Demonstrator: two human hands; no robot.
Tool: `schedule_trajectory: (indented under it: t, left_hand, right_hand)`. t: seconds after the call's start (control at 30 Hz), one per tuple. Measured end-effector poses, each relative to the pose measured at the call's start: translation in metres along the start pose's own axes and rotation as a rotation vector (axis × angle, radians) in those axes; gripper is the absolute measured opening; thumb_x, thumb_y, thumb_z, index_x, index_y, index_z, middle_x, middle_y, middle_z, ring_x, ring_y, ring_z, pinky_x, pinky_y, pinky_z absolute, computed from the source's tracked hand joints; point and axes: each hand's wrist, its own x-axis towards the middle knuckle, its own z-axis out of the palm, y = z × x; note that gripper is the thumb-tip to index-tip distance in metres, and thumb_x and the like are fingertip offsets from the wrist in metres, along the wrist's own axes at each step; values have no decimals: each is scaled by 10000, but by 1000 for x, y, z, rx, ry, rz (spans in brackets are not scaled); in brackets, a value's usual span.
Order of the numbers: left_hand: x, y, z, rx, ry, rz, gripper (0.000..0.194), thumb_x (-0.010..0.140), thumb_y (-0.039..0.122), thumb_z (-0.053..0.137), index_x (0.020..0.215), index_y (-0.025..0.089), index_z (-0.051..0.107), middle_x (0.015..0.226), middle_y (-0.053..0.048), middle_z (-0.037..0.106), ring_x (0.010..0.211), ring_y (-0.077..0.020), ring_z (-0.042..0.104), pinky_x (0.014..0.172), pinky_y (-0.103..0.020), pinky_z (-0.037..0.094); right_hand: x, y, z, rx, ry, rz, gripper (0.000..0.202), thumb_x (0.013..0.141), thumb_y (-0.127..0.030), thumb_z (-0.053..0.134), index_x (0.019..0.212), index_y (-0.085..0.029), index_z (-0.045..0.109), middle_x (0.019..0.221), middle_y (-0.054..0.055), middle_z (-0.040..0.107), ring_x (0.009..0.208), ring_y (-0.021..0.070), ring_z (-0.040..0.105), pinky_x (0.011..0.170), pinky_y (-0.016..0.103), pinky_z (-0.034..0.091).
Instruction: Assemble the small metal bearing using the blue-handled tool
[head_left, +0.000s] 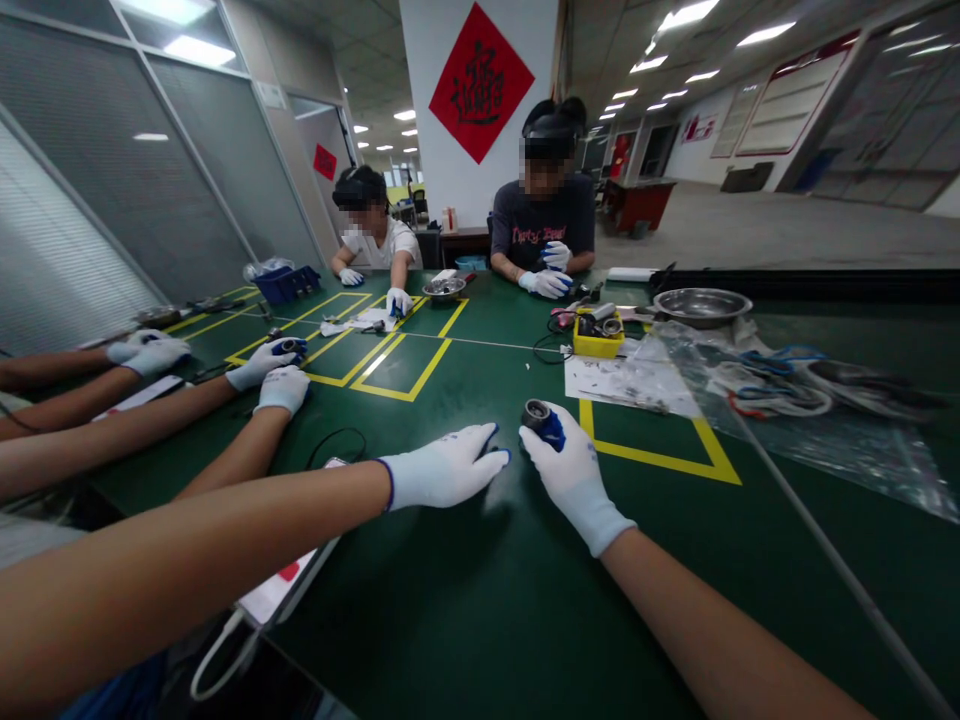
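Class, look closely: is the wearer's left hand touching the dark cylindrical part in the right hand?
Apart. The head view shows green tabletop between the left hand and the dark cylindrical part in the right hand.

surface (465,620): green, yellow-lined | left hand (446,468): gloved white, blue-edged | right hand (566,462): gloved white and blue | cylindrical part (535,412): dark grey | bin (598,346): yellow | basket (285,286): dark blue | wall diamond (481,83): red, black-lettered

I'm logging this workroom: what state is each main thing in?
Round part: held, ringed end up
Right hand: gloved, gripping the round part
Left hand: gloved, thumb and fingers parted
Yellow bin: uncovered, holding parts
Large metal bowl: upright, uncovered
Paper: flat, small pieces on it
Clear plastic sheet: spread out, wrinkled
Ceiling lights: lit
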Motion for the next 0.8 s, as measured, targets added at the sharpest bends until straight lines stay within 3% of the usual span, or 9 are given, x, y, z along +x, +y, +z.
schedule_trajectory:
  t: [0.17,0.3,0.4,0.5,0.67,0.8]
  left_hand:
    - [9,-15,-22,-155,115,124,563,1022,436,391,1504,191,547,1557,-94,573,1421,-244,555,1233,-391,384]
    - [16,-26,-30,-112,152,99,475,984,324,453,1400,196,643,1419,-84,686,1279,-232,655,1148,-349,472]
    - [16,-32,-30,111,167,72,434,940,280,526,1336,221,696,1345,-94,710,1216,-273,677,1098,-377,502]
    - [16,-36,-26,318,125,137,410,920,298,579,1299,242,723,1289,-120,693,1141,-303,689,1029,-397,529]
    - [22,-39,-19,372,133,204,332,948,326,565,1209,235,748,1202,-124,699,1100,-300,685,988,-392,534]
    - [27,-39,-15,350,148,168,248,942,307,575,1103,223,744,1183,-112,705,1064,-285,695,972,-379,537]
  right_hand:
    - [0,1,-1,6,-18,5,418,777,-384,669,1155,-214,719,1116,106,790,1037,312,738,966,506,582]
    - [-1,-1,-1,-10,-29,14,414,779,-384,679,1152,-209,722,1100,108,790,1030,311,739,954,501,589]
    - [-2,-3,-1,-5,-35,12,417,773,-381,672,1146,-201,720,1112,111,787,1041,311,737,974,503,582]
    - [-2,-4,0,10,-30,8,413,771,-379,672,1140,-201,721,1108,113,788,1032,310,739,974,503,583]
    - [-3,-4,0,37,-40,-31,402,760,-375,666,1115,-199,725,1095,115,787,1027,312,739,965,499,591]
    - [-5,-7,-2,22,-65,-73,350,771,-345,634,1082,-214,724,1082,98,785,1030,305,731,964,490,587]
